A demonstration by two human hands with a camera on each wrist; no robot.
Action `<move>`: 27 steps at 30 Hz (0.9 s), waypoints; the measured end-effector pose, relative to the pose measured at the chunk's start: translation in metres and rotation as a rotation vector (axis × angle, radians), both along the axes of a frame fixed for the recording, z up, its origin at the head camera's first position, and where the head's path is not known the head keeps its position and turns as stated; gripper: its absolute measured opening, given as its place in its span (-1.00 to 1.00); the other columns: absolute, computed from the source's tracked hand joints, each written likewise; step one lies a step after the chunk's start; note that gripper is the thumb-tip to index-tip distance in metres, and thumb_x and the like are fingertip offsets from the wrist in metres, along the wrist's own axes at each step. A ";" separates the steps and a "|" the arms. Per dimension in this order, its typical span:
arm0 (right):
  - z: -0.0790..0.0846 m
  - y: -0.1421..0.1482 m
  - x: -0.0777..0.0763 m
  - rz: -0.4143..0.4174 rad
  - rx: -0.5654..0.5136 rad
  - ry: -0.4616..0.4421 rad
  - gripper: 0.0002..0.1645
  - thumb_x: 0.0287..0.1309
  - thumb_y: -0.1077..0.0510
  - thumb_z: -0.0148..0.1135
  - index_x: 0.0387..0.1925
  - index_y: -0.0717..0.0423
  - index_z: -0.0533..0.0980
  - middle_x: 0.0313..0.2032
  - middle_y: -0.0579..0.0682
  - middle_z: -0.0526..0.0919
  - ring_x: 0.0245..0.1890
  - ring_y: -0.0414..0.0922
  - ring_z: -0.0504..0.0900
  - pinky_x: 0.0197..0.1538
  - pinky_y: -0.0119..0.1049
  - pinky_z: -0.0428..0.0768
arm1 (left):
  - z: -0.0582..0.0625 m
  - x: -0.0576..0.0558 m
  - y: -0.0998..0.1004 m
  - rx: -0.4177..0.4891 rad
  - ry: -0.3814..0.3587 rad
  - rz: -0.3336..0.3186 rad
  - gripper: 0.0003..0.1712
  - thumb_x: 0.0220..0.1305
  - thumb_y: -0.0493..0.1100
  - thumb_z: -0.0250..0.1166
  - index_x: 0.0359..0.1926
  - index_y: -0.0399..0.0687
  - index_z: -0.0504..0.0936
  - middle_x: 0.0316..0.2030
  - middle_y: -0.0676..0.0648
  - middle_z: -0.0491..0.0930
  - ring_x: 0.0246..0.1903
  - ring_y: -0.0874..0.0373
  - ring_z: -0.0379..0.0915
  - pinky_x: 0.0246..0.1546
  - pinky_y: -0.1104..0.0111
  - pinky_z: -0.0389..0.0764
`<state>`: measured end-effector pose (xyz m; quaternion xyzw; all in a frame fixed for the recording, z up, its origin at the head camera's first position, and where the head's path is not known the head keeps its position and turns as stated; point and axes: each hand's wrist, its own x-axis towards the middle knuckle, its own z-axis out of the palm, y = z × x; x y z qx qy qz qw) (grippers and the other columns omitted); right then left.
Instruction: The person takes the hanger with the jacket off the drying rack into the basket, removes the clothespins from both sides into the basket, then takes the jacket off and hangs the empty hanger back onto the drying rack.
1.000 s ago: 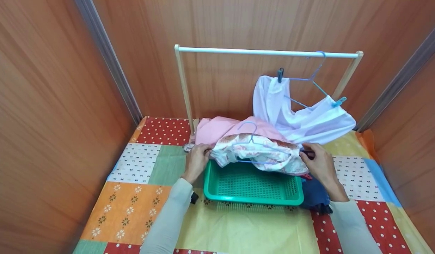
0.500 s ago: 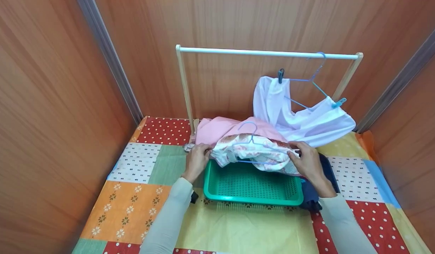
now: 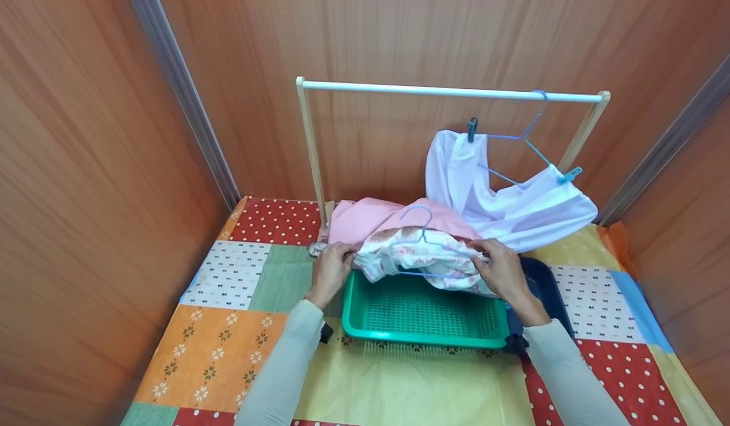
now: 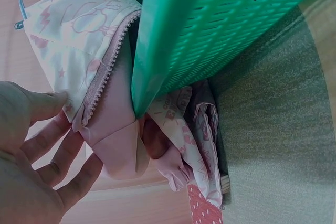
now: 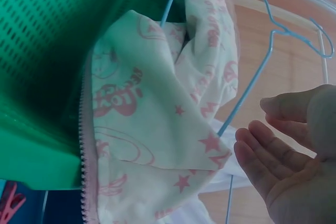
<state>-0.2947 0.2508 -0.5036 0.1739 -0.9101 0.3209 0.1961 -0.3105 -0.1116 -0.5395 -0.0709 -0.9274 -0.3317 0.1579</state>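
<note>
A pink zip jacket [image 3: 371,216] with white printed lining [image 3: 415,255] lies spread over the back of a green basket [image 3: 424,339]. Inside its lining sits a blue wire hanger [image 5: 249,86], hook upward. My left hand [image 3: 329,272] pinches the jacket's left corner between thumb and forefinger, right by the zipper [image 4: 107,69]; its other fingers spread loosely. At the opposite end, my right hand [image 5: 294,156] holds nothing, its fingers loosely bent and apart from the hanger's shoulder in the right wrist view.
Behind stands a rack with a white rail [image 3: 400,89]. A white garment [image 3: 507,216] hangs there from another hanger by a black clothespin [image 3: 472,129] and a blue clothespin [image 3: 570,175]. Right of the basket is a dark blue tray [image 3: 551,296], with a red clothespin [image 5: 11,203] nearby.
My right hand has moved left from the jacket's outer right end toward the hanger, and that side of the jacket has drawn inward. My left hand stays in place.
</note>
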 end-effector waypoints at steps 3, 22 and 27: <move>-0.007 0.002 0.000 0.002 0.026 -0.037 -0.67 0.16 0.31 0.33 -0.01 0.21 0.62 -0.13 0.18 0.70 -0.16 0.11 0.68 -0.14 0.03 0.65 | -0.003 0.003 -0.001 -0.002 0.007 -0.006 -0.81 0.28 -0.27 0.31 -0.12 -0.04 0.76 -0.22 -0.03 0.73 -0.16 0.06 0.63 -0.10 0.15 0.64; -0.019 0.023 -0.004 -0.062 0.026 -0.099 -0.68 0.19 0.32 0.29 0.00 0.20 0.62 -0.12 0.20 0.73 -0.14 0.11 0.71 -0.13 0.05 0.66 | 0.003 0.001 -0.002 -0.016 -0.024 -0.002 -0.77 0.29 -0.27 0.30 -0.05 -0.02 0.74 -0.16 -0.04 0.72 -0.13 0.06 0.61 -0.05 0.17 0.64; -0.025 0.028 -0.002 -0.073 0.033 -0.078 -0.67 0.16 0.34 0.31 -0.01 0.17 0.63 -0.12 0.19 0.73 -0.15 0.11 0.71 -0.17 0.05 0.65 | 0.002 0.001 -0.001 -0.014 -0.024 -0.003 -0.78 0.29 -0.27 0.31 -0.06 -0.04 0.75 -0.17 -0.05 0.72 -0.13 0.06 0.62 -0.06 0.15 0.64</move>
